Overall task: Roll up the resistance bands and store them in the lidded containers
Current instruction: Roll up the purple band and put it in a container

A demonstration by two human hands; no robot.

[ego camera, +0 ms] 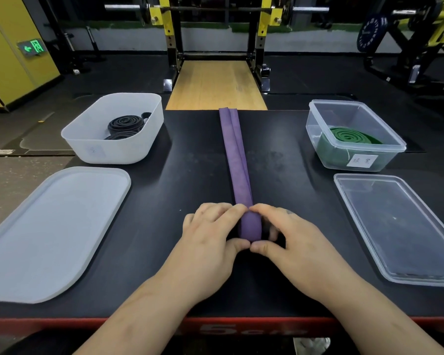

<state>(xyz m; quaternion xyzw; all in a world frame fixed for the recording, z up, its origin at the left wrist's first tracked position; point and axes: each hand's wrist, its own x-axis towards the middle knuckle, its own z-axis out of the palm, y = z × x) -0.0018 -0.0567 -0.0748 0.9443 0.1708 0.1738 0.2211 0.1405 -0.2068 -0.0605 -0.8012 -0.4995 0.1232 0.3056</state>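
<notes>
A long purple resistance band [235, 155] lies flat down the middle of the black table [190, 175], running away from me. Its near end is curled into a small roll. My left hand [210, 237] and my right hand [290, 239] pinch that roll from either side, thumbs touching at the near edge and fingers on top. At the back left, a white tub [118, 149] holds rolled black bands [126, 125]. A clear box [354, 160] at the back right holds a rolled green band [349, 135].
A white lid [49, 231] lies at the front left and a clear lid [400, 226] at the front right. The table's red front edge [215, 326] is close to me. Behind stand a squat rack [215, 34], a wooden platform and weight plates.
</notes>
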